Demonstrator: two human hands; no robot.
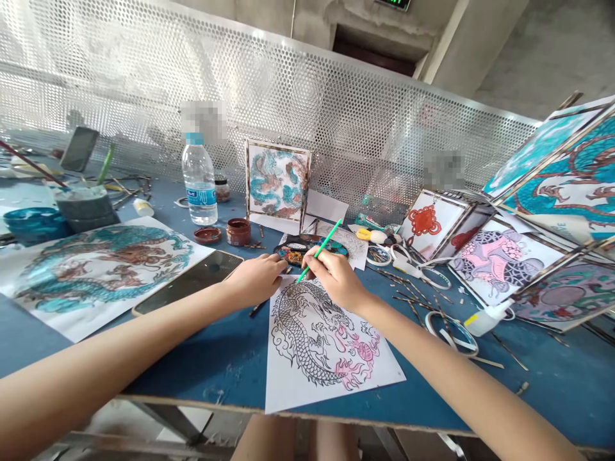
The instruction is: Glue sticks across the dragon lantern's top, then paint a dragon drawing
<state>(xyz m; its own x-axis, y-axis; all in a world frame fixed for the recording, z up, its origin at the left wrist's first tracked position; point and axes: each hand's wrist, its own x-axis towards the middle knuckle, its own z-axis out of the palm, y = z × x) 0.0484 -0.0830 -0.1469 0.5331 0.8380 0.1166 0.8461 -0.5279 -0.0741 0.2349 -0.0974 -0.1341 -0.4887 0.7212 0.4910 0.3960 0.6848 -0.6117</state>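
A white sheet with a black dragon outline (321,339), partly painted pink, lies on the blue table in front of me. My right hand (336,275) is closed round a green paintbrush (321,248), its tip down near the sheet's top edge. My left hand (257,276) rests with curled fingers on the sheet's top left corner, next to a round paint palette (298,250). Whether the left fingers hold anything is hidden.
A phone (192,282) lies left of my left hand. A finished teal dragon painting (96,266), a water bottle (199,182), paint jars (237,232) and a framed painting (277,182) stand behind. Frames with paintings (500,259), a glue bottle (487,318), tape rolls and sticks crowd the right.
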